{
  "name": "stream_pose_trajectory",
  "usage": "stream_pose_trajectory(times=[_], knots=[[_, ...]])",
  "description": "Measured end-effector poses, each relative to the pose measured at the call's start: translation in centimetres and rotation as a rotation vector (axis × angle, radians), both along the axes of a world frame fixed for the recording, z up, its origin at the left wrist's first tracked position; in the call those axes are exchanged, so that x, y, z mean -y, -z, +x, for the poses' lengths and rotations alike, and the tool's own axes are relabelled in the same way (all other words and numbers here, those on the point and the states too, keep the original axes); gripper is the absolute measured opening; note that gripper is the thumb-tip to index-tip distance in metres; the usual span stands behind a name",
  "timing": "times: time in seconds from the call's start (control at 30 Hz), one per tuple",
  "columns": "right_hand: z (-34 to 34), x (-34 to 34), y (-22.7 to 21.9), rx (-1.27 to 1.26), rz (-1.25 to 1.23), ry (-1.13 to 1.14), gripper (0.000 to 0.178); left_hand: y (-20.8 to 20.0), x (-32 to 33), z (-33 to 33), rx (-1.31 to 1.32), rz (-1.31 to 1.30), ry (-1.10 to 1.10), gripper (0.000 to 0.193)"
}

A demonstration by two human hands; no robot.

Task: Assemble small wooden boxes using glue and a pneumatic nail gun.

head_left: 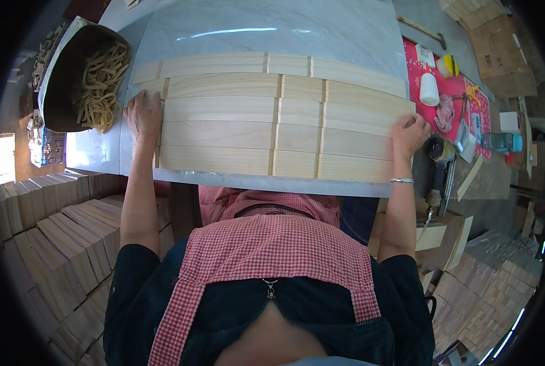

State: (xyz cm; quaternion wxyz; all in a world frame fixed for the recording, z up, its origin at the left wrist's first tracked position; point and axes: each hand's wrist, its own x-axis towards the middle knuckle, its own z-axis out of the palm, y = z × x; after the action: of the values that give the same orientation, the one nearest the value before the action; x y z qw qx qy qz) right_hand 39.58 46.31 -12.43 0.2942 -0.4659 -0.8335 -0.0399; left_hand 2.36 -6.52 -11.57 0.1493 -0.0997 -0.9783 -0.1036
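Observation:
Several pale wooden boards (217,110) lie flat and side by side across the table in front of me. Two narrow grooves (277,125) run across them right of the middle, lining up over the nearer boards. The farthest board (217,63) sits shifted to the left, so its grooves are out of line with the rest. My left hand (143,122) grips the left ends of the boards, fingers pointing away from me. At the opposite ends, my right hand (410,134) has its fingers curled against the boards. Both palms are mostly hidden.
A box (56,91) of rubber bands (104,82) stands at left. On a red cloth (414,55) at right lie a white bottle (429,90), a yellow tape roll (447,66) and tools. A hammer (422,27) is farther back. Stacked wood (71,244) flanks me below the grey table (223,27).

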Motion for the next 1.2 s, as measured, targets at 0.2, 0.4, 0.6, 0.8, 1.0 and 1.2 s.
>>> stream_pose_trajectory(times=[0.2, 0.4, 0.6, 0.8, 1.0, 1.2], knots=[[-1.2, -1.0, -0.7, 0.029, -0.037, -0.039, 0.033, 1.7, -0.6, -3.2, -0.079, 0.069, -0.051, 0.058], [-3.4, -1.8, -0.6, 0.077, -0.038, -0.213, 0.039, 1.6, -1.2, -4.7, -0.010, 0.072, -0.053, 0.060], [-3.9, -1.9, -0.4, 0.062, -0.085, -0.176, 0.041, 1.1, -1.3, -4.5, 0.064, 0.051, -0.028, 0.062], [-4.0, -2.4, 0.0, 0.051, -0.110, -0.141, 0.042, 1.2, -1.4, -4.3, 0.074, 0.107, -0.015, 0.063], [-4.4, -1.8, -0.3, 0.088, -0.097, -0.063, 0.040, 1.3, -1.4, -4.1, 0.052, 0.131, -0.008, 0.062], [-4.2, -1.8, -0.2, 0.081, -0.114, -0.072, 0.038, 1.6, -1.0, -4.3, 0.034, 0.129, 0.023, 0.061]])
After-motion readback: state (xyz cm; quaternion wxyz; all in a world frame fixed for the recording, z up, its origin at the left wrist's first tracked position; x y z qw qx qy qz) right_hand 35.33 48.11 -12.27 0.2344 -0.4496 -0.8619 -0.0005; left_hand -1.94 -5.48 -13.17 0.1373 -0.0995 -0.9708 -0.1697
